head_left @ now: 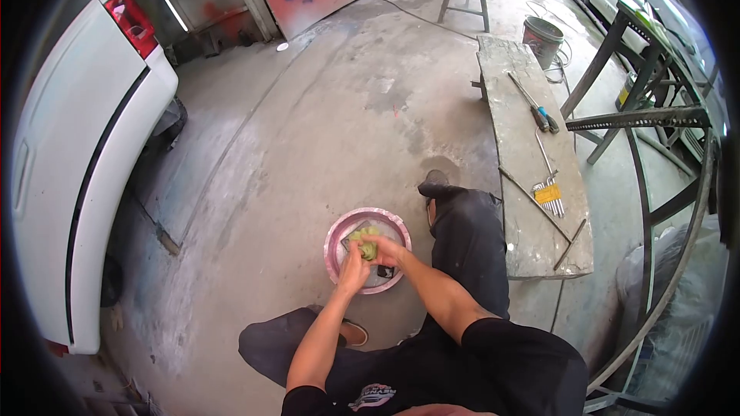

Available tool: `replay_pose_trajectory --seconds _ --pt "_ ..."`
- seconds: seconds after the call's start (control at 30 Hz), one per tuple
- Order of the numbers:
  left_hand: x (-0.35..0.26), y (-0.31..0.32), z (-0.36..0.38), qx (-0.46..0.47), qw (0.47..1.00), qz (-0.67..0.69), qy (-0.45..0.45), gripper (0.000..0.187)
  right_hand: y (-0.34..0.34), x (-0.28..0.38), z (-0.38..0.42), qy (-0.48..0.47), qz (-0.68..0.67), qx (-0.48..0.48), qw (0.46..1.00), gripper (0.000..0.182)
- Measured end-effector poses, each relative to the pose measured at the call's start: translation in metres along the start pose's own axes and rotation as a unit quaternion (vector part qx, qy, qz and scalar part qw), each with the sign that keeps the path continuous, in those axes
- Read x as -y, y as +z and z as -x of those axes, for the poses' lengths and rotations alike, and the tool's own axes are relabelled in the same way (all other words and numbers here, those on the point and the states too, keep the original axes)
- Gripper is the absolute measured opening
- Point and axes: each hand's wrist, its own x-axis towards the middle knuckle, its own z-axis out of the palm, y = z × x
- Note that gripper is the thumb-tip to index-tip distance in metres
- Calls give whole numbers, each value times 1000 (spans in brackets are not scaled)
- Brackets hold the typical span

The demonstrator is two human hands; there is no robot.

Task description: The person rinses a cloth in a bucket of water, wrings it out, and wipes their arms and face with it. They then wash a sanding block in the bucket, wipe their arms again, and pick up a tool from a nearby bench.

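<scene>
Both hands, left hand (353, 268) and right hand (383, 249), fingers pinching green cloth (365, 242) over pink basin (336, 240), concrete bench (524, 154) beside

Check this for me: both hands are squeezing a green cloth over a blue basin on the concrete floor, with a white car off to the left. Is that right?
Not quite. The basin is pink, not blue, as the head view shows. The rest holds: the left hand and right hand grip the green cloth over it on the concrete floor, with the white car to the left.
</scene>
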Motion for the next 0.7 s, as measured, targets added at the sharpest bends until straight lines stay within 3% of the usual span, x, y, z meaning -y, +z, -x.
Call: replay_pose_trajectory --seconds 0.1,0.13,0.2,0.23,0.33,0.4,0.47,0.53,0.57,0.63,0.67,0.7 --pt "8 -16 1 2 1000 11 -10 47 0 -2 0 45 92 -134 986 24" --pt "10 -25 -2 3 1000 13 -10 47 -12 -1 -4 45 93 -136 985 24" --pt "16 -42 -8 39 988 -133 71 61 -35 2 -10 114 152 -26 981 22" --pt "21 -47 -8 102 966 -213 106 73 -23 6 -5 116 155 -27 981 22" --pt "20 -48 -1 166 948 -230 144 78 9 19 6 161 202 -58 964 22" --pt "27 -41 -3 161 949 -226 151 79 19 27 10 212 316 73 922 30" --pt "37 -33 -6 152 951 -222 152 80 38 27 18 204 357 32 911 38" --pt "47 -25 -11 181 937 -245 172 71 41 21 10 201 514 18 833 45" --pt "51 -22 -14 180 937 -244 172 71 42 18 8 201 515 17 833 45" --pt "60 -15 -19 196 928 -272 164 58 41 12 2 138 628 -28 765 54" --pt "65 -11 -23 197 928 -272 164 58 42 11 -3 138 628 -28 766 54" --pt "68 -8 -26 204 926 -283 147 50 40 7 -10 124 709 -16 694 57"
